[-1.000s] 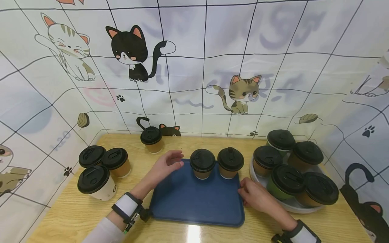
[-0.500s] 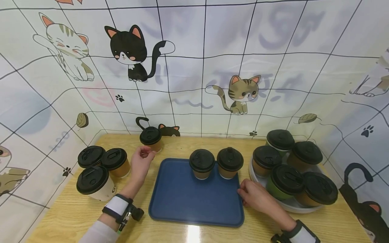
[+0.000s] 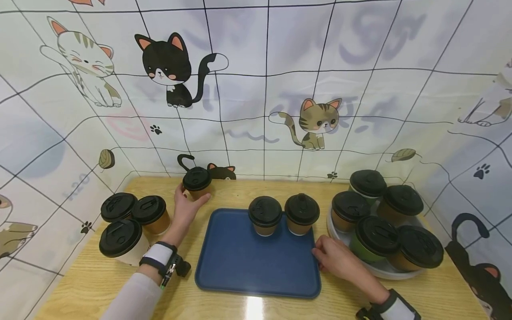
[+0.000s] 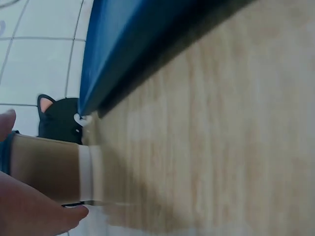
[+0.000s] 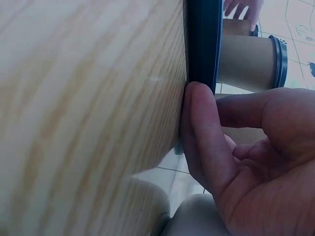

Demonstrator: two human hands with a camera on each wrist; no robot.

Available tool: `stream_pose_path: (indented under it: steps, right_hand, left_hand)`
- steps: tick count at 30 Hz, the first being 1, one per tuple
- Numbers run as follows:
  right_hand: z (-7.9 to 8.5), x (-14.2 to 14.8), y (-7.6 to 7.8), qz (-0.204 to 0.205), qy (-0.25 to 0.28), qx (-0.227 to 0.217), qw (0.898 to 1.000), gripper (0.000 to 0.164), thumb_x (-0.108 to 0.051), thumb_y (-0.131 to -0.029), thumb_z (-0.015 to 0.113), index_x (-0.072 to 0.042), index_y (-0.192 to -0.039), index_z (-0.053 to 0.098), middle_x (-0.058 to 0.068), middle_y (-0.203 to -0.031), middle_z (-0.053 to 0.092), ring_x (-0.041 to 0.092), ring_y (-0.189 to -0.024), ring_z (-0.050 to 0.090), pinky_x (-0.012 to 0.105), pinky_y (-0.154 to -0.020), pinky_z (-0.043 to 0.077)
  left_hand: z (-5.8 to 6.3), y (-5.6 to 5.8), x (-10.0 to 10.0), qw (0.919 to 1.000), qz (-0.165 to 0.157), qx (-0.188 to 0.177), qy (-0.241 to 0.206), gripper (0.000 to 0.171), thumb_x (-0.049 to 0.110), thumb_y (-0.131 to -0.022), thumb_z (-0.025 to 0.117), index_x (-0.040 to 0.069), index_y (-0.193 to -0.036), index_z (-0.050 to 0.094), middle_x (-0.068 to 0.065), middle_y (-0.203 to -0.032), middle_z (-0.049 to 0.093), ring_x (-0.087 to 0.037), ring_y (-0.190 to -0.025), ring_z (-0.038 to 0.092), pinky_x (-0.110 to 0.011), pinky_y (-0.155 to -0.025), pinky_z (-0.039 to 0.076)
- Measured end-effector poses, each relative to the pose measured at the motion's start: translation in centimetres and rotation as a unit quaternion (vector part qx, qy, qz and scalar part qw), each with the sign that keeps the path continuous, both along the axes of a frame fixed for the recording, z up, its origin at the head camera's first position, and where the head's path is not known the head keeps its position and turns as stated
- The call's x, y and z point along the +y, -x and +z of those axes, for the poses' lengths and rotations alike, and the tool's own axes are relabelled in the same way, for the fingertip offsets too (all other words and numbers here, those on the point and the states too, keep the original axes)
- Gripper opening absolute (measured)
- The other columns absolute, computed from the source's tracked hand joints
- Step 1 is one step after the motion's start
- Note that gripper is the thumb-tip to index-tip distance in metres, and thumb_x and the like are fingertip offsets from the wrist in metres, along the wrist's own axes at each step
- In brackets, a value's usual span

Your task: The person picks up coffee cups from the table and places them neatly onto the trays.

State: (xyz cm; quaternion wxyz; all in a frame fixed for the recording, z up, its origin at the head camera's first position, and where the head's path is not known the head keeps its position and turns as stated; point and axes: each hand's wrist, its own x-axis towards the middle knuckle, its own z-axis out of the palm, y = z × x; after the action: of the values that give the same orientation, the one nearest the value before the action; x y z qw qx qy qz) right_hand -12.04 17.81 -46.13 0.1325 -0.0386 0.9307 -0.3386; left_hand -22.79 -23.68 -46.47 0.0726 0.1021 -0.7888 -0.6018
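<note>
At the back left of the table, my left hand reaches round a small brown paper coffee cup with a black lid, fingers on its left and thumb on its right. The left wrist view shows this cup between the digits, its white base ring close to the tabletop. My right hand pinches the right edge of a blue tray; in the right wrist view its fingertips are at the tray's rim. Two lidded brown cups, a left one and a right one, stand along the tray's far side.
Left of my left arm stand two brown lidded cups and a larger white one. At right, a round white container holds several lidded cups, including a green one. Cat-printed cloth hangs behind the table.
My left hand has moved from above the tray's far left corner, left and back to the small cup, and its fingers now go round it. The right hand stays at the tray edge.
</note>
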Motion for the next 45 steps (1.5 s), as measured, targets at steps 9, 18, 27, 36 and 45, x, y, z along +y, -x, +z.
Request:
stream_pose_path:
  steps: [9,18,27,36,45]
  right_hand:
    - [-0.1,0.0,-0.1,-0.003,0.002,0.008,1.000,0.006,-0.003,-0.099,0.065,-0.004,-0.095,0.062,0.000,-0.068,0.059,0.013,-0.057,0.061,0.028,-0.051,0.047]
    - [0.0,-0.1,-0.1,-0.010,0.002,0.004,1.000,0.006,-0.003,-0.099,0.065,-0.004,-0.095,0.062,0.000,-0.069,0.059,0.013,-0.057,0.061,0.028,-0.051,0.047]
    - [0.1,-0.2,-0.2,-0.009,0.002,0.012,1.000,0.007,-0.002,-0.099,0.065,-0.005,-0.093,0.062,0.000,-0.069,0.059,0.013,-0.056,0.061,0.028,-0.051,0.047]
    - [0.1,-0.1,-0.2,-0.008,-0.006,0.014,1.000,0.008,-0.004,-0.100,0.065,-0.006,-0.093,0.062,-0.001,-0.067,0.059,0.012,-0.056,0.060,0.028,-0.051,0.046]
    - [0.2,-0.2,-0.3,-0.009,-0.012,0.009,1.000,0.008,-0.004,-0.100,0.065,-0.006,-0.093,0.061,0.000,-0.069,0.059,0.012,-0.057,0.061,0.028,-0.052,0.046]
  left_hand:
    - [-1.5,2.5,0.3,0.9988,-0.003,0.034,-0.035,0.112,0.016,-0.088,0.084,0.011,-0.165,0.001,-0.017,-0.166,0.017,-0.029,-0.153,0.021,-0.046,-0.123,0.019]
    - [-2.0,3.4,0.6,0.9976,0.029,0.047,-0.041,0.107,0.014,-0.087,0.085,0.009,-0.162,0.009,-0.018,-0.162,0.026,-0.029,-0.147,0.031,-0.044,-0.121,0.022]
    - [-1.8,3.6,0.6,0.9971,0.032,0.044,-0.053,0.095,0.010,-0.087,0.083,0.008,-0.157,0.019,-0.018,-0.154,0.039,-0.028,-0.141,0.039,-0.043,-0.120,0.026]
    - [-0.5,2.7,0.8,0.9961,-0.015,0.058,-0.065,0.095,0.009,-0.089,0.082,0.011,-0.160,0.019,-0.015,-0.157,0.033,-0.029,-0.143,0.035,-0.047,-0.119,0.026]
    - [1.5,0.3,1.9,0.9848,-0.119,0.107,-0.067,0.094,0.004,-0.087,0.083,0.019,-0.161,0.027,-0.006,-0.156,0.037,-0.023,-0.139,0.041,-0.049,-0.113,0.035]
